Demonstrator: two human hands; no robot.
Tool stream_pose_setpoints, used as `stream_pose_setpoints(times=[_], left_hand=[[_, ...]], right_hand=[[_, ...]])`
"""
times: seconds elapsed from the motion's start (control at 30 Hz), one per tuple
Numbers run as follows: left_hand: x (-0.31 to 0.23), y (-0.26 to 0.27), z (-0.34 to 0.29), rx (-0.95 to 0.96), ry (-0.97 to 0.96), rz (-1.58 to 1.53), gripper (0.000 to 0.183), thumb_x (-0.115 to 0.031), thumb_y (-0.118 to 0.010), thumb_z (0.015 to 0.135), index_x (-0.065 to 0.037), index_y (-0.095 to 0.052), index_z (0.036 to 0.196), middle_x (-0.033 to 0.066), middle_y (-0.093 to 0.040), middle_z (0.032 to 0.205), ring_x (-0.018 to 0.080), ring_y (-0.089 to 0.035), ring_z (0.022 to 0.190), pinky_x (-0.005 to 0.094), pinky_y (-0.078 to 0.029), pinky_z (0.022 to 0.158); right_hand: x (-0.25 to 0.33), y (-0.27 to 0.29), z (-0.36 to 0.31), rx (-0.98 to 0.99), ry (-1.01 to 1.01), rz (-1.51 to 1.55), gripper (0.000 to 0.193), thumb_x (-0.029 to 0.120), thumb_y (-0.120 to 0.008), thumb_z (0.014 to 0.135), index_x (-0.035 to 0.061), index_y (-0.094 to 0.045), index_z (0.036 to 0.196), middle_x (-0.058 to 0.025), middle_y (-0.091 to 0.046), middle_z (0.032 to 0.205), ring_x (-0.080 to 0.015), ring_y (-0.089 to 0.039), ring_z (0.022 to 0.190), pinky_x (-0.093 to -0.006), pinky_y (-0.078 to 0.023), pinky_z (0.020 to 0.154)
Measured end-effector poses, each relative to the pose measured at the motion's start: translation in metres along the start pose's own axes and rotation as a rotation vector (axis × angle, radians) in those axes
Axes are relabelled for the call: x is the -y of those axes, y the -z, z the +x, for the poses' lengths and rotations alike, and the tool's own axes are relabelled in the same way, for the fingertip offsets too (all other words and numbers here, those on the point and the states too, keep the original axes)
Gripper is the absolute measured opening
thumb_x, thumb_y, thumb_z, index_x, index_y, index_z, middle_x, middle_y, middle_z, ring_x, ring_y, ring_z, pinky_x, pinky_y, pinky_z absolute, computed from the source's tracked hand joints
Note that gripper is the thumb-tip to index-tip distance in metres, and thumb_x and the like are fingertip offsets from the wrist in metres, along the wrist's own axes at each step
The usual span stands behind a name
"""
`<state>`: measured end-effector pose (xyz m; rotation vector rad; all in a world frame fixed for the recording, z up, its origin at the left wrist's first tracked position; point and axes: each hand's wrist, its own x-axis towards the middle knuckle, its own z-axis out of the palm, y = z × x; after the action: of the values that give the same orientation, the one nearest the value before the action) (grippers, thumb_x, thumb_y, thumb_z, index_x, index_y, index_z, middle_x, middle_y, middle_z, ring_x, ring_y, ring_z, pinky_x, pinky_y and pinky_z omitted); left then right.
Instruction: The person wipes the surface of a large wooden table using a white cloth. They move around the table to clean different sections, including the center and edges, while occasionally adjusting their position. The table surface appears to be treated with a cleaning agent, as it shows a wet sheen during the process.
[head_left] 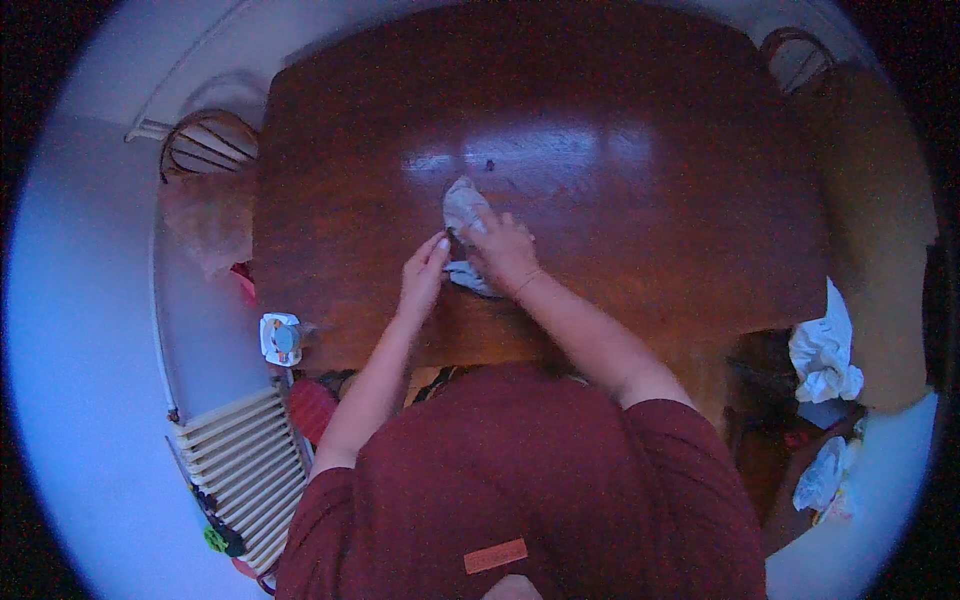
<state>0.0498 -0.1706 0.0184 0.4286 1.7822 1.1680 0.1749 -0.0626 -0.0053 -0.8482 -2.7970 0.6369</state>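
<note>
Two bare hands meet at a crumpled pale cloth [463,203] near the middle of a dark, glossy surface [650,260]. The right hand [503,248] lies across the fabric, fingers partly spread; the left hand [428,262], at the cloth's eight-o'clock side, brings thumb and fingertip close together. Whether either grips the cloth cannot be told. Bunched as it is, the cloth could fold under or slip if pressed unevenly, and fingers working this close could bump. By the clock around the cloth, a small dark spot [490,165] sits near one. At eight, a white item with a round blue top [286,339] stands by the corner, where a wide swing of the left forearm [372,385] might knock it. Beyond are a chair [210,145] at ten, a slatted radiator [245,470] past seven and a crumpled white bag [826,350] past three.
</note>
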Motion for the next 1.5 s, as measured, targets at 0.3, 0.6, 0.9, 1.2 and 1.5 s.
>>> stream_pose_setpoints(times=[0.3,0.6,0.9,1.2,1.5], left_hand=[[0.050,0.083,-0.041,-0.430,-0.515,0.812,0.039,-0.026,-0.057,0.088,-0.007,-0.054,0.121,0.0129,-0.052,0.126,0.0290,-0.048,0.115,0.0370,-0.038,0.097],[0.083,0.080,-0.041,-0.503,-0.595,1.217,0.048,-0.028,-0.059,0.084,-0.009,-0.047,0.127,0.0154,-0.040,0.136,0.0362,-0.039,0.123,0.0486,-0.031,0.100],[0.095,0.067,-0.044,-0.546,-0.528,1.261,0.053,-0.030,-0.058,0.083,-0.010,-0.043,0.130,0.0145,-0.032,0.142,0.0341,-0.030,0.130,0.0490,-0.024,0.104],[0.091,0.070,-0.044,-0.535,-0.546,1.275,0.053,-0.029,-0.058,0.083,-0.010,-0.043,0.130,0.0135,-0.032,0.142,0.0333,-0.031,0.130,0.0491,-0.024,0.104],[0.104,0.079,-0.042,-0.590,-0.587,1.249,0.052,-0.031,-0.057,0.084,-0.011,-0.045,0.130,0.0125,-0.034,0.141,0.0326,-0.032,0.129,0.0486,-0.024,0.104]], right_hand=[[-0.191,0.081,-0.071,-0.610,-0.831,-0.010,0.036,0.020,-0.068,0.071,0.0150,-0.064,0.106,-0.0106,-0.056,0.113,-0.0303,-0.056,0.099,-0.0420,-0.047,0.083],[0.029,0.000,0.002,-0.012,0.089,0.085,0.032,0.018,-0.066,0.071,0.0134,-0.064,0.103,-0.0119,-0.056,0.114,-0.0312,-0.052,0.104,-0.0412,-0.044,0.088],[-0.203,0.110,-0.084,-0.416,-0.730,-0.119,0.034,0.018,-0.064,0.073,0.0156,-0.064,0.106,-0.0086,-0.056,0.115,-0.0273,-0.053,0.107,-0.0393,-0.045,0.088],[-0.047,-0.002,-0.029,-0.265,-0.192,0.514,0.035,0.012,-0.065,0.069,0.0199,-0.064,0.103,-0.0071,-0.052,0.118,-0.0293,-0.051,0.108,-0.0390,-0.044,0.090],[-0.181,0.080,-0.116,-0.385,-0.604,-0.074,0.035,0.014,-0.063,0.071,0.0172,-0.063,0.106,-0.0081,-0.055,0.114,-0.0269,-0.051,0.110,-0.0359,-0.044,0.090]])
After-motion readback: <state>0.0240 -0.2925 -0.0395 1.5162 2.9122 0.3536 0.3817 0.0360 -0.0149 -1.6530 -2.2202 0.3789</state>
